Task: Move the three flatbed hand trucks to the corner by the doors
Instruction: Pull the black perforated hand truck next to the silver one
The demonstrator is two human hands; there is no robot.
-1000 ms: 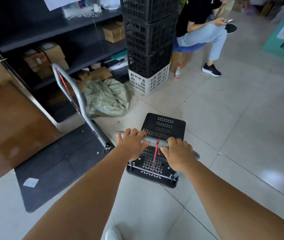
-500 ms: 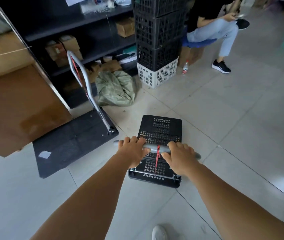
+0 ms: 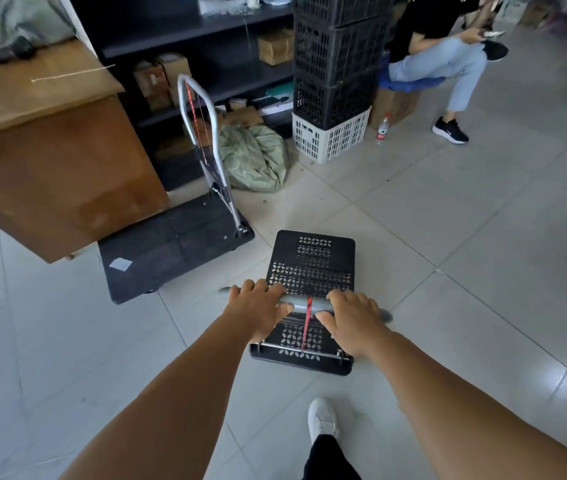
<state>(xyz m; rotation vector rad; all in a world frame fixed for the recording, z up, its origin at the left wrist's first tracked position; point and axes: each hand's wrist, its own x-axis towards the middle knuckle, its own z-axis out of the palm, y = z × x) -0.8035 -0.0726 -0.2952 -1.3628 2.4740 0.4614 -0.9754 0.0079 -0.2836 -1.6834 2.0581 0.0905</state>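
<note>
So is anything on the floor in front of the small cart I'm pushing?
Nothing visible directly ahead: bare tile lies beyond the perforated cart, gripped by left hand and right hand. The larger flatbed truck sits apart, ahead left. The doors are not in view.

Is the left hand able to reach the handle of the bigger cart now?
Probably not from here. The left hand grips the small cart's handle, and the bigger cart's handle stands well ahead, beyond its deck; a step forward seems needed.
</note>
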